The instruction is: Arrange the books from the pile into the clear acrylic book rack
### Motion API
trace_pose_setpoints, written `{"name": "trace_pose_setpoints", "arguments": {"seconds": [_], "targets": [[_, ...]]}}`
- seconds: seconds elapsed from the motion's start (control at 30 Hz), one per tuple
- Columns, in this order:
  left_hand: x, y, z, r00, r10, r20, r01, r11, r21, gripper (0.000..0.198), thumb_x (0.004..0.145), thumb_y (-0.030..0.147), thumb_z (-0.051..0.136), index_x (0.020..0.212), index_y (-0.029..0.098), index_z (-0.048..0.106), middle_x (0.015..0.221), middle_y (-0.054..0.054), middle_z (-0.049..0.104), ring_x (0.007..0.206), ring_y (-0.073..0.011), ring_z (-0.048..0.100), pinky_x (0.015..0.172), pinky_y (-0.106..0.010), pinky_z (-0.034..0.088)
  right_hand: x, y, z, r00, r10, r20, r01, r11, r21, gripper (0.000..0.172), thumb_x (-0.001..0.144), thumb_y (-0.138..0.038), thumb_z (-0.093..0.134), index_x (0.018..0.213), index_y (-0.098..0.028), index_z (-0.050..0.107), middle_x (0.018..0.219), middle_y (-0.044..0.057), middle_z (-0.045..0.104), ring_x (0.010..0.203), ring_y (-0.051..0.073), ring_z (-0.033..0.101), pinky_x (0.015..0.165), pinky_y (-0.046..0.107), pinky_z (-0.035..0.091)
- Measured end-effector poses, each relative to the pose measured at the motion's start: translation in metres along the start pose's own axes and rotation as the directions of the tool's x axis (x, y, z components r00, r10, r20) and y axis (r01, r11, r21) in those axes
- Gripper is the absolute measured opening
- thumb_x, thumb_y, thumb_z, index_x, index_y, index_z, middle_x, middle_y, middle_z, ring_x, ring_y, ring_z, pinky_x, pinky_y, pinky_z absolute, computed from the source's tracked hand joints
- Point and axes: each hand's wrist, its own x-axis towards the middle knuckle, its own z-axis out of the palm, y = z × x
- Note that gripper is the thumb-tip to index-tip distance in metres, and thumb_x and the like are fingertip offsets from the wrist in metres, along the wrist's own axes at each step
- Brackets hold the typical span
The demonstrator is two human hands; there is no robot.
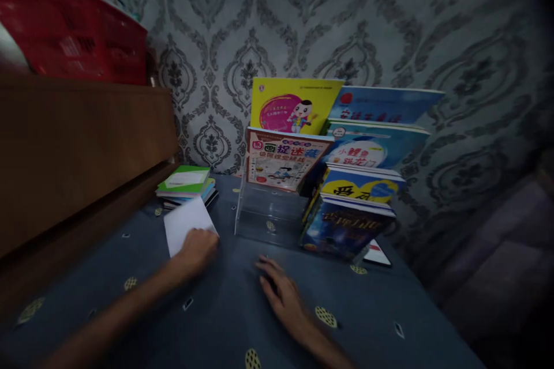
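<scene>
Gripping one white booklet (187, 222), left hand (199, 251)

Just left of the frame's centre, a thin white booklet or sheet (186, 225) is showing a plain, pale face, its long sides slanting down the frame; its lower right part is staying out of my sight. Right of centre, a clear plastic stand (269, 207) is standing upright. It is carrying picture books (288, 162) in two columns, covers facing outward and leaning back: a yellow one is rising at top left, a dark blue one is sitting lowest at right.
</scene>
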Motion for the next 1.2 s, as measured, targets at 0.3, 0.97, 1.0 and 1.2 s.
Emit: {"name": "trace_pose_setpoints", "arguments": {"seconds": [0.3,0.97,1.0,1.2], "targets": [[-0.035,0.052,0.013,0.882,0.467,-0.059,-0.397,0.669,-0.629,0.038,0.101,0.035,0.040,0.125,0.019,0.065,0.118,-0.006,0.073,0.106,-0.0191,0.067,0.091,-0.027,0.048,-0.008,0.014,0.010,0.993,0.008,-0.115,-0.005,1.000,0.028,0.038,0.096,-0.034,0.042,0.123,-0.023,0.067,0.130,0.010,0.067,0.125,0.026,0.060,0.109,0.050,0.046],[-0.058,0.013,0.080,0.918,0.351,-0.187,-0.386,0.898,-0.213,0.051,0.101,0.033,0.033,0.150,0.021,0.040,0.156,-0.008,0.040,0.148,-0.0223,0.032,0.121,-0.051,0.023,-0.012,-0.085,0.037,0.958,0.148,0.247,-0.020,0.890,-0.455,0.054,0.098,-0.030,0.042,0.148,-0.009,0.040,0.157,0.019,0.038,0.149,0.025,0.029,0.122,0.049,0.018],[-0.059,0.014,0.080,0.919,0.351,-0.179,-0.384,0.900,-0.207,0.051,0.101,0.032,0.033,0.150,0.021,0.040,0.156,-0.008,0.040,0.148,-0.0227,0.032,0.120,-0.052,0.023,-0.013,-0.087,0.036,0.957,0.161,0.242,-0.033,0.886,-0.462,0.054,0.099,-0.030,0.041,0.148,-0.008,0.039,0.157,0.020,0.037,0.149,0.025,0.028,0.123,0.048,0.017],[-0.079,0.030,0.077,0.923,0.349,-0.164,-0.373,0.915,-0.152,0.051,0.100,0.031,0.032,0.149,0.019,0.041,0.156,-0.008,0.040,0.148,-0.0233,0.032,0.120,-0.052,0.024,-0.034,-0.103,0.034,0.960,0.198,0.196,-0.077,0.864,-0.498,0.053,0.100,-0.031,0.038,0.148,-0.009,0.040,0.157,0.018,0.038,0.148,0.024,0.029,0.122,0.046,0.018]]}}
